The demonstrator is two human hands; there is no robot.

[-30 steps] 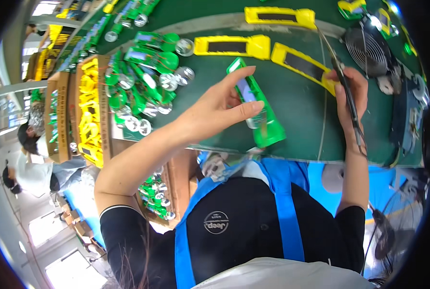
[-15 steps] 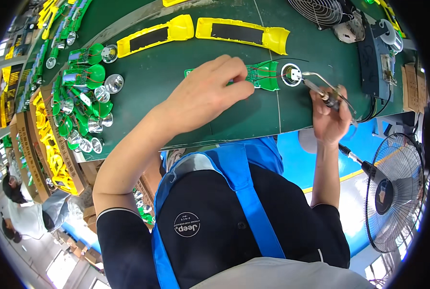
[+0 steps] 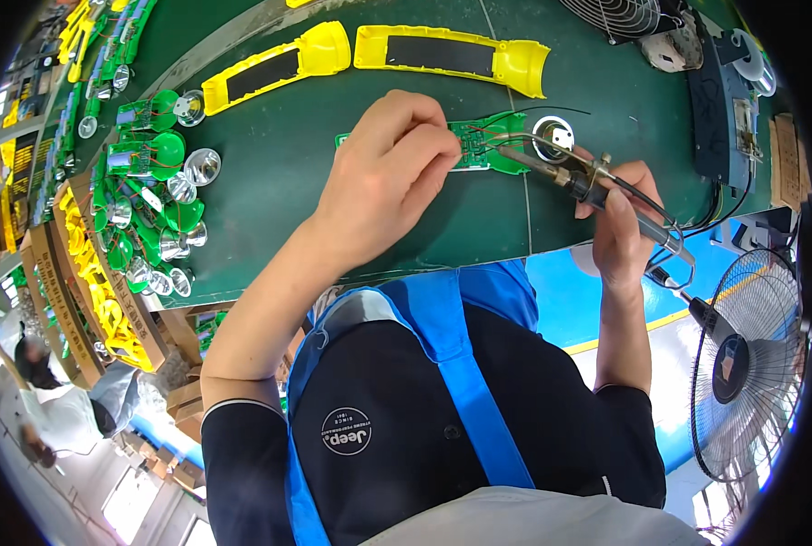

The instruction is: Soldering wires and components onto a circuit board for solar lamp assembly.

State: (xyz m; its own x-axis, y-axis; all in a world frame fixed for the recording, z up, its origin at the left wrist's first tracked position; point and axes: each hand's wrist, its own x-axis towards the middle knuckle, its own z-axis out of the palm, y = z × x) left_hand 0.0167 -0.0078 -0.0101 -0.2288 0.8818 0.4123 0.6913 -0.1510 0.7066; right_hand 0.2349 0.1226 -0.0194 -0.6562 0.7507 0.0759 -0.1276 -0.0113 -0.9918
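A green lamp housing with a circuit board (image 3: 474, 146) lies across the bench, thin red and black wires on it. My left hand (image 3: 370, 177) is over its left end, thumb and forefinger pinched together at the board; whatever they hold is hidden. My right hand (image 3: 626, 218) grips a soldering iron (image 3: 597, 191) with a thin bent metal tube alongside. The iron points left, its tip over the right part of the board. Just right of the housing sits a round reflector (image 3: 553, 138) with a white centre, partly behind the iron.
Two yellow casing halves (image 3: 283, 73) with black strips lie beyond the board. Green housings with reflectors (image 3: 165, 196) crowd the left side, by a box of yellow parts (image 3: 106, 291). A soldering station (image 3: 729, 127) and a small fan (image 3: 615, 14) stand at the right. A standing fan (image 3: 734, 364) is beside me.
My right hand has brought the soldering iron's tip left, from beside the reflector to over the board. My left hand has shifted slightly left, its fingers still pinched.
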